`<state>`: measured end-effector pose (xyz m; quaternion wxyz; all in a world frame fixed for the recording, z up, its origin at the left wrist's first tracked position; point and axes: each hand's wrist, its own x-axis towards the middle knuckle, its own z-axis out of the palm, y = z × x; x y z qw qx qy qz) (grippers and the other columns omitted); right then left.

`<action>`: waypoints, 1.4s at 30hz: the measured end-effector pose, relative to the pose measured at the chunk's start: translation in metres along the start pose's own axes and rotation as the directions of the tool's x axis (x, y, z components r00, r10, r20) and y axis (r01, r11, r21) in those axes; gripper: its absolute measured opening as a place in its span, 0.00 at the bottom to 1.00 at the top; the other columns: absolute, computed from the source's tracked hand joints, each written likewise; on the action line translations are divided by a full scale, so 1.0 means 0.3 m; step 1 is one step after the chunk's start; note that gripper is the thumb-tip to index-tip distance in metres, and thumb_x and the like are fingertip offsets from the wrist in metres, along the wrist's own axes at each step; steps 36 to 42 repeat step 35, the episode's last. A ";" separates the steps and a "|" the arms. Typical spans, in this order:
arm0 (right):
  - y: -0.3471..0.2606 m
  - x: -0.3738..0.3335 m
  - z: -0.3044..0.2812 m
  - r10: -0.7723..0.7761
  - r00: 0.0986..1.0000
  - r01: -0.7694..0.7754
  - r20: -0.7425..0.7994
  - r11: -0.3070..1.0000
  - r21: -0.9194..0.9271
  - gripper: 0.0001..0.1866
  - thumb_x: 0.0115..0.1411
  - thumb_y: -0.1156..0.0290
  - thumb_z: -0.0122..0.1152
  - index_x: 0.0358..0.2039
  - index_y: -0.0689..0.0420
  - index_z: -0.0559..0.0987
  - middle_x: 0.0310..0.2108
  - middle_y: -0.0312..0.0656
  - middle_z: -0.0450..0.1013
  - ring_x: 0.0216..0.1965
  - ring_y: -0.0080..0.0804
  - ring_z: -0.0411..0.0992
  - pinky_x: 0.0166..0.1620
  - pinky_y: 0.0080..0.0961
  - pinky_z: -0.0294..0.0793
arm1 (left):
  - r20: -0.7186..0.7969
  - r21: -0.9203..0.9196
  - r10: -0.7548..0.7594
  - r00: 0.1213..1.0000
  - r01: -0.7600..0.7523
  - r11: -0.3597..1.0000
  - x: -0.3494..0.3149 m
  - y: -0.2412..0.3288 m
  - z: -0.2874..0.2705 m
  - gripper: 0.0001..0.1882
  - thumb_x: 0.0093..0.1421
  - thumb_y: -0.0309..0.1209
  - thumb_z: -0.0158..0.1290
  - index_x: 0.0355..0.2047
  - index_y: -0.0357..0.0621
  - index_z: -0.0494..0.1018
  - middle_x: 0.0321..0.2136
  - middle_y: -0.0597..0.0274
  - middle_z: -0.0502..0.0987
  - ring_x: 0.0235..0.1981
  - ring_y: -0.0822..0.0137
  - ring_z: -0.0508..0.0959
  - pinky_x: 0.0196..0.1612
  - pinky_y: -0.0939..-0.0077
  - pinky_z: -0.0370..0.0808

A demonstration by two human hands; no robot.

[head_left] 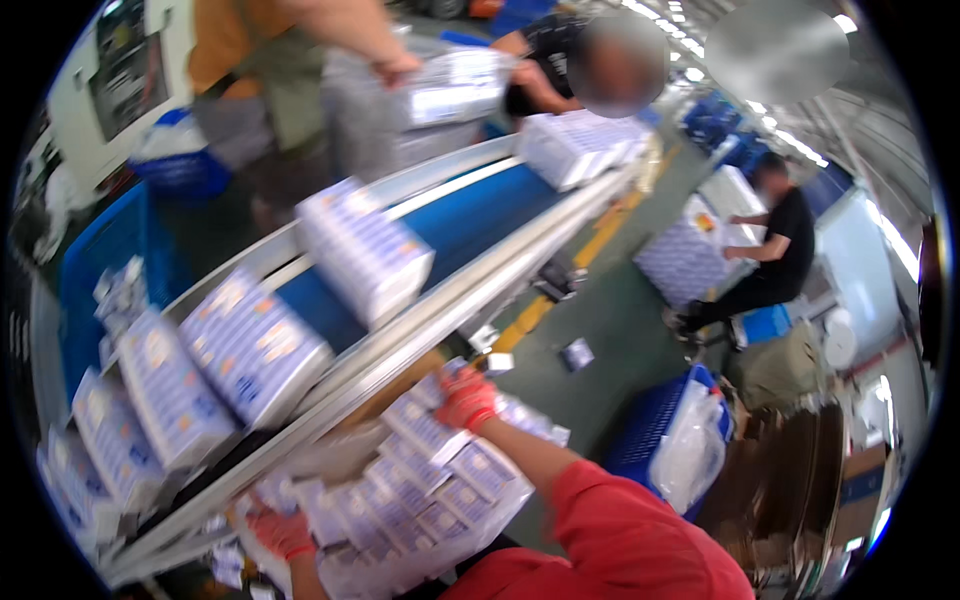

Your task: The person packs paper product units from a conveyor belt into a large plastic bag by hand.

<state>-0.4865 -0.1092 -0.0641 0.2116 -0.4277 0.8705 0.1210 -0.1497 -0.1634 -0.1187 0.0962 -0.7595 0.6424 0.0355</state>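
Note:
Both my hands wear red gloves. A clear plastic bag filled with small white-and-purple boxes sits in front of me, beside the conveyor. At the bag's far side, my right hand has its fingers closed over a small box on top of the rows. My left hand lies against the bag's left edge, close to the conveyor frame; its fingers are blurred, so their grip is unclear.
A blue conveyor belt with a metal rail carries several large wrapped packs. Co-workers stand across it and farther right. A blue basket with plastic stands right, near stacked cardboard. Small boxes lie on the floor.

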 end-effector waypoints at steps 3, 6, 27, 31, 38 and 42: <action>0.054 -0.026 0.058 0.031 0.997 -0.029 -0.070 0.999 0.023 0.45 0.39 0.46 0.56 0.57 0.46 0.52 0.50 0.51 0.58 0.49 0.45 0.60 0.46 0.36 0.64 | -0.089 -0.124 0.163 0.983 -0.173 0.977 0.003 0.001 0.037 0.50 0.34 0.48 0.57 0.57 0.47 0.47 0.37 0.48 0.69 0.41 0.55 0.67 0.47 0.69 0.62; 0.052 -0.049 0.174 0.109 0.982 -0.103 -0.155 0.994 0.044 0.51 0.37 0.48 0.61 0.59 0.44 0.45 0.53 0.50 0.53 0.52 0.45 0.56 0.49 0.37 0.61 | -0.155 -0.028 0.154 0.976 -0.161 0.987 -0.038 -0.138 0.126 0.56 0.34 0.48 0.59 0.58 0.47 0.40 0.43 0.42 0.64 0.45 0.52 0.65 0.50 0.69 0.60; 0.427 -0.068 0.390 -0.192 0.915 0.400 -0.356 0.555 0.729 0.30 0.47 0.62 0.57 0.49 0.62 0.63 0.47 0.51 0.63 0.47 0.45 0.63 0.51 0.31 0.60 | 0.425 -0.635 0.848 0.317 -0.564 0.528 -0.212 1.071 0.015 0.31 0.48 0.50 0.49 0.48 0.45 0.63 0.46 0.49 0.66 0.46 0.54 0.67 0.48 0.68 0.63; 0.597 0.072 0.383 -0.183 0.952 -0.079 0.247 0.630 0.772 0.21 0.46 0.65 0.53 0.41 0.59 0.71 0.39 0.49 0.68 0.42 0.42 0.66 0.45 0.27 0.65 | 0.340 -0.605 0.884 0.323 -0.645 0.468 -0.255 1.048 0.021 0.29 0.48 0.51 0.49 0.47 0.51 0.64 0.45 0.50 0.67 0.46 0.53 0.67 0.47 0.68 0.64; 0.645 0.200 0.379 -0.490 0.803 0.083 0.340 0.656 0.750 0.26 0.44 0.60 0.55 0.44 0.56 0.69 0.43 0.49 0.66 0.44 0.38 0.65 0.46 0.28 0.63 | 0.438 -0.471 0.825 0.357 -0.691 0.549 -0.272 1.066 0.026 0.35 0.47 0.55 0.48 0.51 0.48 0.60 0.49 0.53 0.64 0.49 0.56 0.65 0.51 0.67 0.61; 0.645 0.200 0.379 -0.490 0.803 0.083 0.340 0.656 0.750 0.26 0.44 0.60 0.55 0.44 0.56 0.69 0.43 0.49 0.66 0.44 0.38 0.65 0.46 0.28 0.63 | 0.438 -0.471 0.825 0.357 -0.691 0.549 -0.272 1.066 0.026 0.35 0.47 0.55 0.48 0.51 0.48 0.60 0.49 0.53 0.64 0.49 0.56 0.65 0.51 0.67 0.61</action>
